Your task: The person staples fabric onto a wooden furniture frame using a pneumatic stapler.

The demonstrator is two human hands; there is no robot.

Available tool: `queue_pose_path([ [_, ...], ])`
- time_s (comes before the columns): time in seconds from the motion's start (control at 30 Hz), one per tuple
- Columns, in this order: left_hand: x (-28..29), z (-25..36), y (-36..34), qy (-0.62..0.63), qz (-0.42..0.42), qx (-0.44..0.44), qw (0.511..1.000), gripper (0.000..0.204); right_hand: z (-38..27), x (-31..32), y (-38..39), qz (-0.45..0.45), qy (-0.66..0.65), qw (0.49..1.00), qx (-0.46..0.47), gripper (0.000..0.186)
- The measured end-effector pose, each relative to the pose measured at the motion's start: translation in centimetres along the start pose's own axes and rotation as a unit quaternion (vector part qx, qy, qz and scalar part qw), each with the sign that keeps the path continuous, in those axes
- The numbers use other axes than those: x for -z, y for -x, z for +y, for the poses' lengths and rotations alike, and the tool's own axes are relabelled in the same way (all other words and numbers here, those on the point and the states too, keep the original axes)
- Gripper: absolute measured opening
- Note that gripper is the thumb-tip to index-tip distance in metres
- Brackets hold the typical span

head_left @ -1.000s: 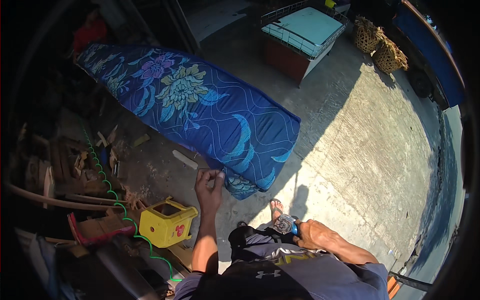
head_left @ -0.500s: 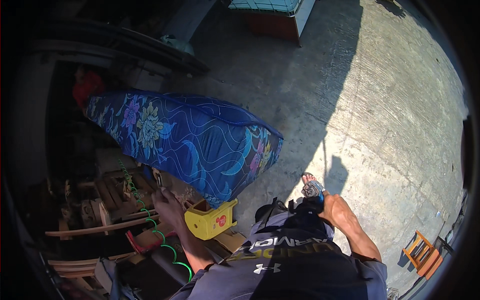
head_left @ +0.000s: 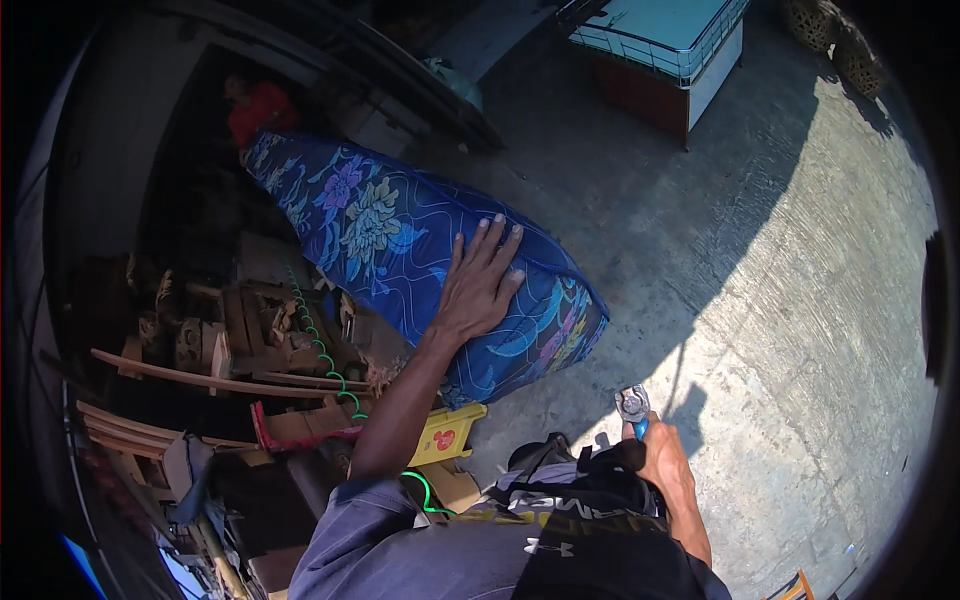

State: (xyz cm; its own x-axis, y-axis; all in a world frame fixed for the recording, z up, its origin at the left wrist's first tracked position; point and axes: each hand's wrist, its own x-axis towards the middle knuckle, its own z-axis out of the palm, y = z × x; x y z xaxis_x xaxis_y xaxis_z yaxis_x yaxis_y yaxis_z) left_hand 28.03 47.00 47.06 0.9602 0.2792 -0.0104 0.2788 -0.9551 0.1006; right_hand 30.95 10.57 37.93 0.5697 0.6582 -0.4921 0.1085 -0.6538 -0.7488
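My left hand (head_left: 482,285) is spread with its fingers apart, over the blue floral mattress (head_left: 370,270) and apparently resting on its fabric. The mattress is long and dark blue, with flowers, wavy stitching and a piped edge. At my right side, my right hand (head_left: 662,455) is closed round the blue handle of a pliers-like tool (head_left: 632,402). Its rounded grey metal head points forward; the jaws are too small to read. Beneath the mattress's near end stands a yellow plastic stool (head_left: 440,436), partly hidden by my left arm.
A person in a red top (head_left: 265,110) is at the mattress's far end. Wooden pieces (head_left: 200,375) and a green coiled hose (head_left: 325,355) lie at left. A blue-topped table (head_left: 650,25) stands at the far right, and woven baskets (head_left: 855,60) beyond it. Concrete floor (head_left: 800,370) stretches right.
My left hand has moved from beside the mattress, near the wood, up onto its surface with fingers spread. My view has shifted; the right hand still grips the tool.
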Motion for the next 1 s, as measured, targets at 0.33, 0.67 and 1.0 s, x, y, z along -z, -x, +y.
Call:
queue_pose_path([
  [0.33, 2.7, -33.0, 11.3, 0.06, 0.297, 0.587, 0.75, 0.066, -0.7, 1.8, -0.1, 0.179, -0.112, 0.972, -0.099, 0.025],
  [0.67, 8.2, -40.3, 4.7, 0.714, 0.443, 0.314, 0.442, 0.051, -22.8, 0.2, -2.9, 0.316, 0.022, 0.943, 0.097, 0.03],
  [1.0, 10.3, -38.8, 4.8, 0.755, 0.427, 0.291, 0.405, 0.051, -36.3, -19.5, -13.1, 0.068, 0.377, 0.907, 0.176, 0.091],
])
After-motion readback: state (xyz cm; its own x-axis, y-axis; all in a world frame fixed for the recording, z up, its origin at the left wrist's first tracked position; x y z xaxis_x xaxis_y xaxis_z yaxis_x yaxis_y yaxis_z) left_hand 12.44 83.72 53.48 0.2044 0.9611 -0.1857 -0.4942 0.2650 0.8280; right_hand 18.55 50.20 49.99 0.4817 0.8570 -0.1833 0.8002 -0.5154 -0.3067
